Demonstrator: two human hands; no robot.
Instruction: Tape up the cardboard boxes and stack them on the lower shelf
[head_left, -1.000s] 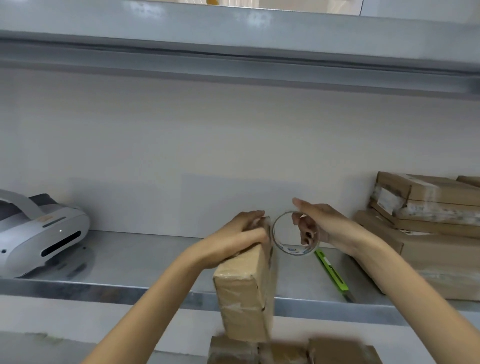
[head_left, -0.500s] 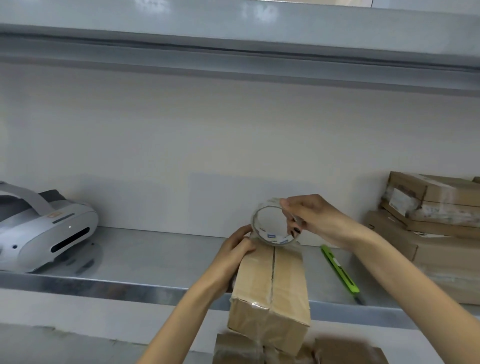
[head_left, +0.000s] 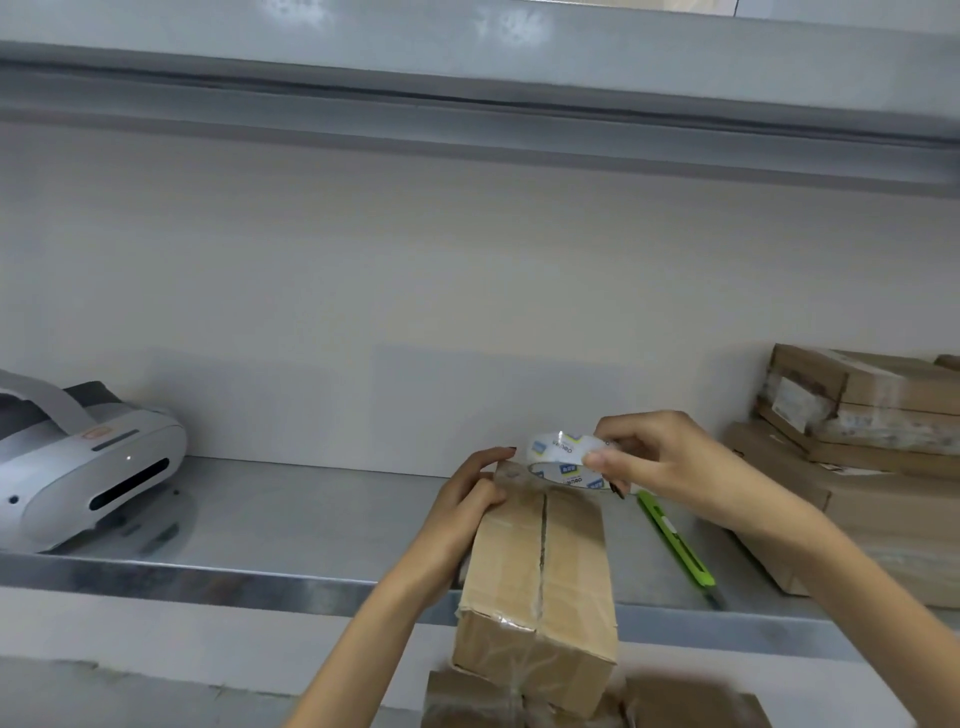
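Here you are with the long brown cardboard box (head_left: 540, 571) tilted across the front lip of the grey metal shelf (head_left: 311, 519), its centre seam facing up at you. Your left hand (head_left: 467, 499) curls round the far left corner and grips it. Your right hand (head_left: 654, 462) pinches the clear roll of packing tape (head_left: 566, 462) between thumb and fingers, right at the box's far end.

The free end seems to meet that far edge, though the clear film is hard to read. Now, anchor it first: press it flat over the far edge with your left thumb. Then draw the roll straight down the seam towards you, low and taut, so the strip covers both flaps evenly. Expect wrinkles if the roll drifts sideways.

The slim green utility knife (head_left: 675, 545) lies on the shelf just right of the box, handy for the cut. Taped brown boxes (head_left: 857, 441) sit stacked at the far right.
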